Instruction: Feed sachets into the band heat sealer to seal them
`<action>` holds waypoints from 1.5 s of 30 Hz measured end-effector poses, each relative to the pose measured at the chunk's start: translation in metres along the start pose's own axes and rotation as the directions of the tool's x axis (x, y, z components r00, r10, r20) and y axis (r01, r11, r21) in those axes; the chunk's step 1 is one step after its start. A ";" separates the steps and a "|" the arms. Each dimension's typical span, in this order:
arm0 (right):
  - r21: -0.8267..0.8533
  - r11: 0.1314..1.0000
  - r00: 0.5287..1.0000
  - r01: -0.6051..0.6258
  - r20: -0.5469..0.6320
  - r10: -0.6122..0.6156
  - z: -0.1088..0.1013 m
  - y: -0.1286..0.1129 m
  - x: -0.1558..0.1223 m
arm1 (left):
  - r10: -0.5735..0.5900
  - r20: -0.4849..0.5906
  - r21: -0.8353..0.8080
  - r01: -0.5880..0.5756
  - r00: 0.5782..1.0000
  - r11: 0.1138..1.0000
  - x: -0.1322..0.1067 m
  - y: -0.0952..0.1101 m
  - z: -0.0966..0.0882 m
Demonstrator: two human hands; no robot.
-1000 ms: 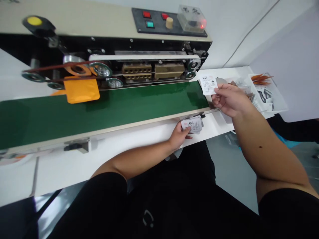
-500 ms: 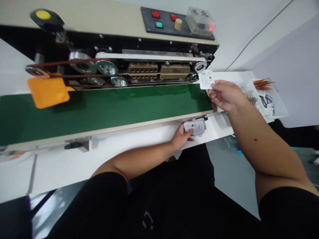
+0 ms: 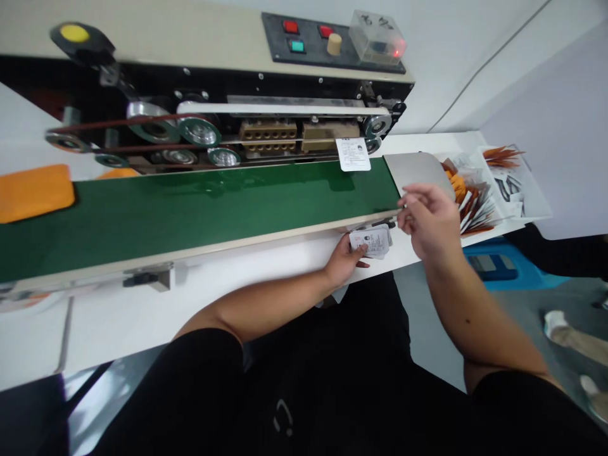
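My left hand (image 3: 346,261) is closed around a small stack of white printed packets (image 3: 370,242), fanned slightly, just below the front edge of the conveyor. Past the conveyor's right end, my right hand (image 3: 430,218) is raised with loosely bent fingers apart and nothing visible in it; it is a little blurred. A single white printed packet (image 3: 353,156) hangs by its top edge in the band sealer (image 3: 275,134), above the green conveyor belt (image 3: 228,202). An orange packet (image 3: 35,192) is at the belt's far left, and part of another shows behind it.
A metal plate (image 3: 418,171) adjoins the belt's right end. Beyond it, a white bin (image 3: 534,190) and more orange and white packets (image 3: 475,206) are on the table. The control panel (image 3: 308,43) has coloured switches and a knob. A blue container (image 3: 532,272) is below, right.
My right hand has let go of its packet and drawn back toward me. That packet has travelled left into the sealer. The orange packet has moved left; my left hand stays put.
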State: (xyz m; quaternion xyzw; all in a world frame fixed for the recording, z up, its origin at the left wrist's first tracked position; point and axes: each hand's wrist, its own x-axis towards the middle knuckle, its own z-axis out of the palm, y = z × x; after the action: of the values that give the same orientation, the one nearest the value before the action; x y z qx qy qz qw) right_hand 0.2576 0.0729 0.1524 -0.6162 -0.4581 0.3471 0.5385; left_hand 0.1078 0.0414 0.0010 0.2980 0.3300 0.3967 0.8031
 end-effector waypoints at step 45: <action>0.235 0.946 0.937 -0.221 -0.216 0.273 -0.015 0.091 -0.096 | -0.037 0.046 0.208 0.027 0.998 0.978 -0.015 0.014 0.005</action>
State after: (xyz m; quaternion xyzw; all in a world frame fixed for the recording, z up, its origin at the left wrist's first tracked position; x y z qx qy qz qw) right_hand 0.2565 -0.0221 0.0595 -0.6479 -0.2676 0.3791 0.6041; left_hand 0.0985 0.0350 0.0187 0.3847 0.3541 0.3395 0.7819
